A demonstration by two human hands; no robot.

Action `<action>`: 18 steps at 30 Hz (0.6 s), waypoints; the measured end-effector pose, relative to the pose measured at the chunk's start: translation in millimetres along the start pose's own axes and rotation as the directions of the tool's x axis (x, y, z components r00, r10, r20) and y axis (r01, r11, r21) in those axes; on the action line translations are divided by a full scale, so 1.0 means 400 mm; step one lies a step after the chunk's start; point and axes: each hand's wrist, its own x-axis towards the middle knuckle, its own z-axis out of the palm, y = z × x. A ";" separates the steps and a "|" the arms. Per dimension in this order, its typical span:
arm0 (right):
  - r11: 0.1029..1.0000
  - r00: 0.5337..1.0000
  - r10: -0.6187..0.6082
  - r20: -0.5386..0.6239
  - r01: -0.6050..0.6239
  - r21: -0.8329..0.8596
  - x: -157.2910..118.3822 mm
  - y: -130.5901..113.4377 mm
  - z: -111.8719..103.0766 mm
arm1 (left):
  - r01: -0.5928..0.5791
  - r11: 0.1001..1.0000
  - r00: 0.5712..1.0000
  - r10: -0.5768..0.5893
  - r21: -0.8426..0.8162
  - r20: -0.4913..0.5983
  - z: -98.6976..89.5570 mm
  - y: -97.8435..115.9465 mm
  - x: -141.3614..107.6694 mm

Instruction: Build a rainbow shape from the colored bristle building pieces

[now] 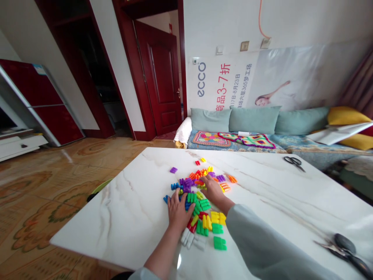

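Note:
A heap of colourful plastic building blocks, shaped like short rows of joined tubes, is spread over the white marble-patterned table (pixel 122 217). My left hand (pixel 178 210) rests on the heap's left side, thumb and fingers apart, touching blue blocks (pixel 185 204) and close to green blocks (pixel 204 204). Stretched over the far part is my right hand (pixel 212 190), its fingertips among purple blocks (pixel 186 184) and orange blocks (pixel 196 175). Neither hand visibly grips a block, though some fingertips are hidden. Nearer to me lie yellow blocks (pixel 218 218), grey blocks (pixel 187 237) and a green block (pixel 220 243).
Black-handled scissors (pixel 294 162) lie at the table's far right corner. At the near right are another pair of scissors (pixel 344 252) and a dark oval object (pixel 344 243). A sofa (pixel 253 120) with cushions stands behind the table. A red door (pixel 159 77) stands ajar.

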 end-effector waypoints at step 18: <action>0.910 0.931 0.116 -0.347 0.040 0.412 -0.252 0.111 0.114 | -0.098 0.994 0.994 0.095 -0.046 -0.052 0.003 -0.009 0.012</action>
